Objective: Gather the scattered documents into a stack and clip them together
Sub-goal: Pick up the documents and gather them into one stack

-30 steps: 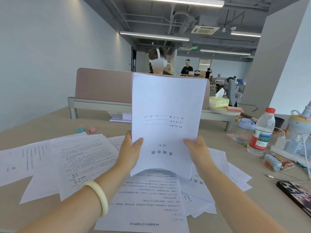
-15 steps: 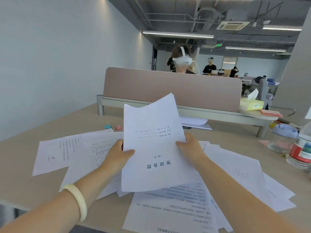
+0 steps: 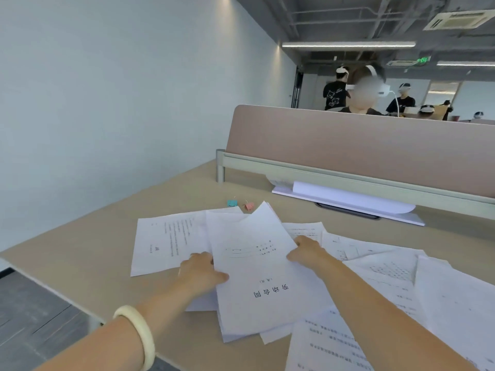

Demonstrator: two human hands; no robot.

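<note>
A thin stack of white printed sheets [image 3: 257, 285], cover page up with the title upside down, lies low over the beige desk [image 3: 88, 263]. My left hand [image 3: 199, 271] grips its left edge, thumb on top. My right hand [image 3: 305, 253] holds its right edge. Loose printed sheets lie scattered around: one at the left [image 3: 166, 245], several at the right [image 3: 401, 277] and near the front [image 3: 326, 344]. Two small binder clips, a teal one [image 3: 232, 202] and a pink one [image 3: 249, 206], sit on the desk beyond the papers.
A pinkish divider panel [image 3: 361, 140] on a metal rail closes off the back of the desk. Under it lies a white pad with curled paper [image 3: 348, 199]. The desk's left edge [image 3: 53, 290] drops to a grey floor. People stand and sit beyond the divider.
The held stack has come down from upright in front of me to nearly flat over the desk, and my view has swung to the left.
</note>
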